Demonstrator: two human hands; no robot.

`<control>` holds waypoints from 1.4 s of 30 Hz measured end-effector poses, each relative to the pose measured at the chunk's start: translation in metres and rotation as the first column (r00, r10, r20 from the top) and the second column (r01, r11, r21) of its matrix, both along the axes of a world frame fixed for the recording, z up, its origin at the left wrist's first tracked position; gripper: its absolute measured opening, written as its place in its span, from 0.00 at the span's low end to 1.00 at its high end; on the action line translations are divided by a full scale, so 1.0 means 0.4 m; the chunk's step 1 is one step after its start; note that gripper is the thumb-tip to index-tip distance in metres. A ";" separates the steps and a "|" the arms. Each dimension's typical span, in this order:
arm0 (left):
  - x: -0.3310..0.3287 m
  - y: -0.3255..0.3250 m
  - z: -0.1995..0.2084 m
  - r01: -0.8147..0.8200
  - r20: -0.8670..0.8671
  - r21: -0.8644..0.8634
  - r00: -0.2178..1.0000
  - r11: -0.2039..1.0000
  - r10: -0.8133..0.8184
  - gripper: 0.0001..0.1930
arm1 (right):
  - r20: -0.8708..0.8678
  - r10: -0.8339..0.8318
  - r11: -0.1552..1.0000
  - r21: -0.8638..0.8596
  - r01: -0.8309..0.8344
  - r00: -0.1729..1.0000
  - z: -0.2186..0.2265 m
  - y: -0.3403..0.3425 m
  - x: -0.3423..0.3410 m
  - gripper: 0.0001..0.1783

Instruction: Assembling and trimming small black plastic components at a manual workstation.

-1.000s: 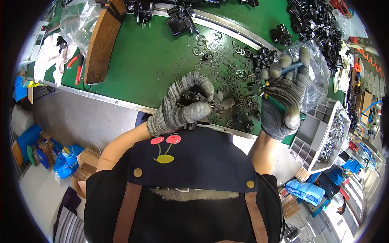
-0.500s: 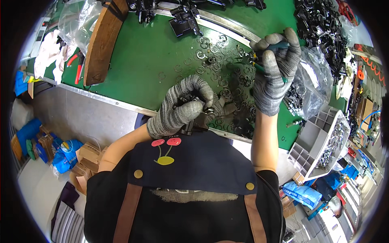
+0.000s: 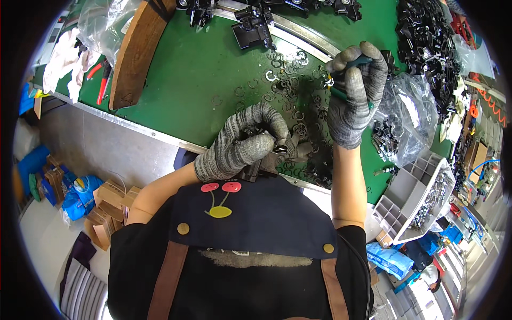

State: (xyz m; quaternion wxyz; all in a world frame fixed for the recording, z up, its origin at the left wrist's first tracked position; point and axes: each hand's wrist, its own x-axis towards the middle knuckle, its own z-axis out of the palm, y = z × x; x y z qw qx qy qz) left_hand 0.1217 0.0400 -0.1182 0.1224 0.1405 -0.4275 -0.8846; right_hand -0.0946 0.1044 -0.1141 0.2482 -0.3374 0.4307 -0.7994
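Observation:
My left hand point(image 3: 240, 143), in a grey striped glove, is closed around a dark metal part point(image 3: 280, 150) near the table's front edge; most of the part is hidden by the fingers. My gloved right hand point(image 3: 358, 98) holds green-handled pliers point(image 3: 339, 94) above the table, to the right. A small bright bit shows at the pliers' tip, too small to name surely. Between and beyond the hands, many loose open metal rings point(image 3: 271, 76) lie scattered on the green table point(image 3: 186, 80). A crumpled grey glove point(image 3: 300, 150) lies just right of my left hand.
Black mechanical assemblies point(image 3: 253, 32) stand at the back, with a large pile point(image 3: 426, 48) at far right. A curved wooden board point(image 3: 133, 58) rises at left, near red-handled pliers point(image 3: 103, 88). A clear bag point(image 3: 413, 114) and a grey compartment bin point(image 3: 410, 186) sit right.
My right hand has tilted the pliers, and their tip now shows a small bright bit. My left hand keeps its grip on the metal part. The whole view has shifted slightly.

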 end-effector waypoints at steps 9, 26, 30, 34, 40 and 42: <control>-0.001 -0.010 0.012 0.014 0.025 0.029 1.000 0.999 -0.014 0.22 | -0.027 0.049 0.996 -0.077 -0.051 0.998 0.018 -0.018 -0.037 0.28; -0.008 -0.009 0.020 -0.012 0.045 0.024 0.999 1.000 0.011 0.23 | -0.097 0.199 0.978 -0.044 -0.204 0.975 -0.006 -0.033 -0.053 0.23; -0.007 -0.008 0.020 -0.020 0.061 0.000 0.998 1.000 0.020 0.23 | -0.103 0.185 0.982 -0.025 -0.189 0.977 -0.006 -0.031 -0.056 0.23; -0.002 -0.011 0.016 -0.016 0.058 -0.010 0.998 1.000 0.017 0.24 | -0.097 0.192 0.980 -0.031 -0.196 0.977 -0.009 -0.034 -0.049 0.23; -0.004 -0.008 0.017 -0.012 0.057 -0.077 0.998 0.997 0.016 0.25 | -0.100 0.179 0.982 -0.037 -0.184 0.979 -0.003 -0.032 -0.046 0.21; -0.007 -0.003 0.027 -0.036 0.056 -0.070 0.998 0.997 0.040 0.26 | -0.116 0.168 0.984 -0.041 -0.174 0.979 0.008 -0.039 -0.040 0.19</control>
